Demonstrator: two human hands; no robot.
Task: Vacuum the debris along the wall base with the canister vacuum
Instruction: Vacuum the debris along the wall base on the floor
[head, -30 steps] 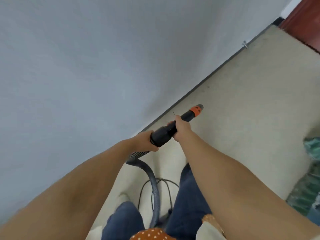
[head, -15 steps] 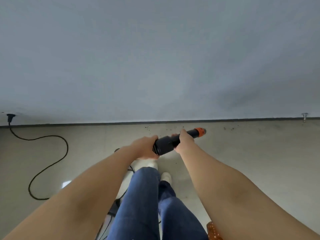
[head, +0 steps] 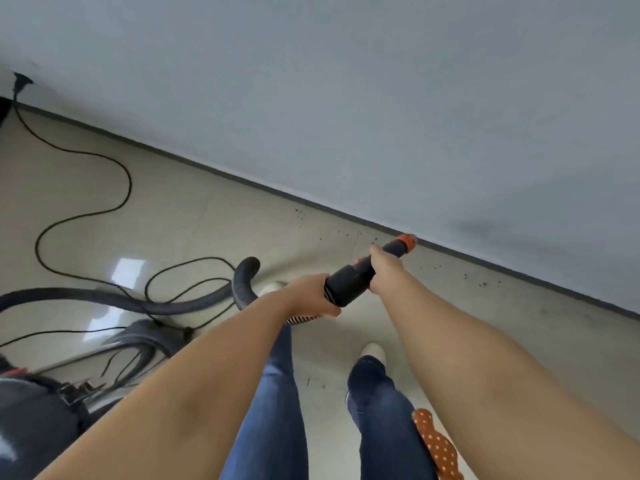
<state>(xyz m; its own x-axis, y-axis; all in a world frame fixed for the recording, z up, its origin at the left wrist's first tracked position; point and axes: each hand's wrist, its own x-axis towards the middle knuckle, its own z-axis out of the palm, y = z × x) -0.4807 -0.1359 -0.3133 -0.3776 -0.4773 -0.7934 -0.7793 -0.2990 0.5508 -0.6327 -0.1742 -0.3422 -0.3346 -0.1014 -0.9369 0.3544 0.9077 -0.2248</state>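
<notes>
Gripping the thick black plastic vacuum nozzle tube (head: 353,278) near its front, the right hand (head: 382,268) has its fingers curled round the barrel, while the left hand (head: 310,297) holds the rear end where the ribbed grey flexible hose (head: 244,284) joins. At the tube's far end, toward 1 o'clock, the orange tip (head: 406,241) sits just at the dark baseboard strip (head: 242,180) under the pale grey wall (head: 346,98). Scattered dark specks of debris (head: 481,280) lie on the beige tiled floor (head: 190,220) along that strip, at 11 and 3 o'clock of the tip. From the left hand the hose arcs toward 9 o'clock to the dark canister vacuum body (head: 34,417) at the lower left. A thin black power cord (head: 83,216) snakes across the floor to a plug (head: 19,81) at 10 o'clock.
</notes>
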